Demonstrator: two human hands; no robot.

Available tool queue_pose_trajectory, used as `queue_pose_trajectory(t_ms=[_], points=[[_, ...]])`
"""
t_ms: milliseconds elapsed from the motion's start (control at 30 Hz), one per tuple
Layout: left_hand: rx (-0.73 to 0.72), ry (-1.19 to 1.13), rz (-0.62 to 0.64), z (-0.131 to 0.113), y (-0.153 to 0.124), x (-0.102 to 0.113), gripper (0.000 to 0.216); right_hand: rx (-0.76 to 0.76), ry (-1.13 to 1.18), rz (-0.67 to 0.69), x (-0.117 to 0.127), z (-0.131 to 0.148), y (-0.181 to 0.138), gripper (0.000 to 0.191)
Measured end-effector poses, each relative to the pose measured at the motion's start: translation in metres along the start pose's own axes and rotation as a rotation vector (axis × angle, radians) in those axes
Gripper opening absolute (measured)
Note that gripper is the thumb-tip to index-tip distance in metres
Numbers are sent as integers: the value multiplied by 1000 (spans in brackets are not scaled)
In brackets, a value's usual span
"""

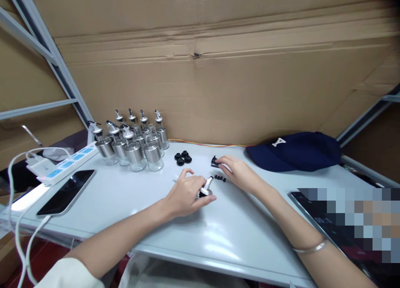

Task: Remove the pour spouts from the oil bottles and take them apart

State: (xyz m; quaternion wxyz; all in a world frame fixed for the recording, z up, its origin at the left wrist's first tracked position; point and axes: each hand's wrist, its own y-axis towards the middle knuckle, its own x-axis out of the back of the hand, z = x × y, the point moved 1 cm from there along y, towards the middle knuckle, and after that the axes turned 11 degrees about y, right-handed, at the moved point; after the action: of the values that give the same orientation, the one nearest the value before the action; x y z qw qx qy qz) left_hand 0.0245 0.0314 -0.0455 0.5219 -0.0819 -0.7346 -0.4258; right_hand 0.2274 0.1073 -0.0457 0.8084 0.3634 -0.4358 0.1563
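Note:
My left hand (pixel 187 192) is closed around a metal pourer cap (pixel 206 188) with a spout, held just above the white table (pixel 125 213). My right hand (pixel 237 173) reaches forward and its fingertips pinch a small black part (pixel 215 162). A few tiny black pieces (pixel 220 178) lie between the two hands. Three black round stoppers (pixel 183 157) sit a little further back to the left. Several glass bottles with steel pourer tops (pixel 134 144) stand in a cluster at the back left.
A dark phone (pixel 67 191) lies on the left with a white cable, beside a white power strip (pixel 62 165). A navy cap (pixel 296 151) rests at the back right. A dark tablet (pixel 343 225) lies at the right edge. Cardboard walls the back.

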Motion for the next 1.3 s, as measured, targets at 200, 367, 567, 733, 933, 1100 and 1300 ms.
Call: queue_pose_trajectory(t_ms=[200, 367, 567, 733, 933, 1100, 1300], points=[[45, -27, -53, 3, 1, 7, 45, 311, 67, -178, 12, 54, -3, 20], [9, -112, -116, 9, 1, 5, 45, 429, 10, -232, 11, 66, -7, 17], [-27, -210, -74, 8, 1, 2, 47, 418, 3, -219, 6, 63, -5, 18], [-81, -205, -97, 8, 1, 3, 46, 457, -57, -236, 11, 65, -6, 25], [-99, -143, -61, 10, 1, 3, 52, 484, -60, -223, 16, 67, -7, 26], [-145, -61, -64, 14, 2, 4, 57, 449, -58, -180, 18, 69, -8, 29], [-159, 23, -90, 22, 3, 4, 59, 442, -49, -178, 21, 71, -8, 28]])
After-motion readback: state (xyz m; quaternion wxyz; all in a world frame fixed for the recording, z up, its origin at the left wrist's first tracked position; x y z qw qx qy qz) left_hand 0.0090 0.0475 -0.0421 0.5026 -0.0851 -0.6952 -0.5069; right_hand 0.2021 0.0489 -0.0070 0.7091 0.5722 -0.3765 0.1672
